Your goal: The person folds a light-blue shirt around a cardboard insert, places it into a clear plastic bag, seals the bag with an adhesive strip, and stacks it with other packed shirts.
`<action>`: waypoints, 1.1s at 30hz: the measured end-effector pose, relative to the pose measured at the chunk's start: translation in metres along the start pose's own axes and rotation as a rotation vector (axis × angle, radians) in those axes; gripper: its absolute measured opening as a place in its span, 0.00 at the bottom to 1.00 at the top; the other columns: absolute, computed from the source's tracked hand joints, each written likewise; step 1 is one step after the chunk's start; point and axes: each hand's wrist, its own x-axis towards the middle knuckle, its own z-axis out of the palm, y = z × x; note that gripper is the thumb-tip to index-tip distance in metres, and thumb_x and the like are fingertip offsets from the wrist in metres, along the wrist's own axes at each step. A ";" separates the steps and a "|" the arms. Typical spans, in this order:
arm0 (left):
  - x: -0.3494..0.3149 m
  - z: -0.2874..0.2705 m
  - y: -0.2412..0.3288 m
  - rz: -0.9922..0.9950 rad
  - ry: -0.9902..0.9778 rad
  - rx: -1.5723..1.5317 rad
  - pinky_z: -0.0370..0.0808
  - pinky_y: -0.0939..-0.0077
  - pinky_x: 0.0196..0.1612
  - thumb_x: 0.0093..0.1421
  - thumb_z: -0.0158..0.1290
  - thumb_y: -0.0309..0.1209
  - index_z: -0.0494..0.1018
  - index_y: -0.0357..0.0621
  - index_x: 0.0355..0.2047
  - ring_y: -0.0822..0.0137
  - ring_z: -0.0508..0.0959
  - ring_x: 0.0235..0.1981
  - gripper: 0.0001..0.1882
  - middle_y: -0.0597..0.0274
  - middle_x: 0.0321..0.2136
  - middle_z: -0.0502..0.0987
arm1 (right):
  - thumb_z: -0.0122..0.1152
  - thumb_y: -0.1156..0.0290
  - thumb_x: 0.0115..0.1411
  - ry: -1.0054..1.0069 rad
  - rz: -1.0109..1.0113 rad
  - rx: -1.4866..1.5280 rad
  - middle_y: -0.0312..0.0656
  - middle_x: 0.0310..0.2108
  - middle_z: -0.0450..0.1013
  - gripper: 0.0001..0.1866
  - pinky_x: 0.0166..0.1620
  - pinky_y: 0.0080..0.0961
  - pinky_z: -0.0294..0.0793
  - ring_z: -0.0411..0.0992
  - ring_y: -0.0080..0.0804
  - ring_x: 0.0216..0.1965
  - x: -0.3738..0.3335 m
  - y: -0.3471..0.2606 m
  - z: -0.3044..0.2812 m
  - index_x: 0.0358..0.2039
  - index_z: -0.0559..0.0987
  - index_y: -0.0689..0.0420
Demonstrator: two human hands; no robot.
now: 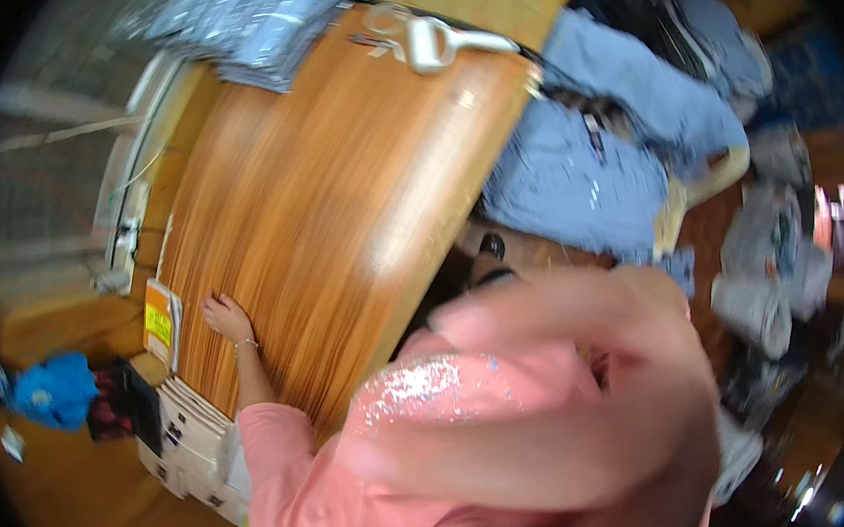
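My left hand point(229, 318) lies on the wood-grain tabletop point(334, 171), palm down, with a thin bracelet at the wrist. Its fingers are loosely stretched and hold nothing that I can see. Close by, at the table's left edge, stands a thin booklet or pack with an orange and yellow cover point(159, 325). Large and blurred, my right hand point(593, 379) is raised close to the camera, in front of my pink shirt point(292, 496). Its fingers and thumb are spread apart, and the shirt shows between them, with nothing visible in the grip.
Folded blue garments in clear plastic point(261, 27) lie at the table's far end. A white plastic tool with a loop handle point(433, 47) is near the far right corner. Blue clothes point(584, 169) are heaped to the right, with white plastic bags point(759, 274) beyond. Stacked cartons point(191, 434) stand at left.
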 end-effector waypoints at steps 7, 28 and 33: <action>-0.023 -0.025 0.266 0.443 0.147 -0.669 0.53 0.56 0.60 0.57 0.50 0.26 0.60 0.33 0.53 0.48 0.60 0.57 0.24 0.44 0.54 0.61 | 0.52 0.70 0.58 0.102 0.024 -0.090 0.41 0.29 0.73 0.13 0.36 0.27 0.72 0.71 0.32 0.31 -0.030 -0.019 -0.072 0.43 0.71 0.59; -0.314 0.220 0.702 1.454 -1.625 -0.066 0.70 0.57 0.48 0.55 0.49 0.34 0.70 0.43 0.46 0.47 0.73 0.44 0.18 0.45 0.42 0.74 | 0.56 0.74 0.54 0.198 1.723 -0.400 0.43 0.34 0.76 0.16 0.41 0.27 0.71 0.73 0.34 0.36 -0.608 0.333 -0.462 0.45 0.76 0.57; -0.292 0.309 0.769 0.825 -1.382 -0.466 0.66 0.61 0.53 0.55 0.52 0.38 0.60 0.40 0.57 0.45 0.71 0.48 0.31 0.41 0.45 0.72 | 0.59 0.72 0.52 -0.138 1.537 -0.731 0.42 0.40 0.74 0.15 0.47 0.34 0.70 0.72 0.43 0.42 -0.604 0.413 -0.503 0.43 0.77 0.53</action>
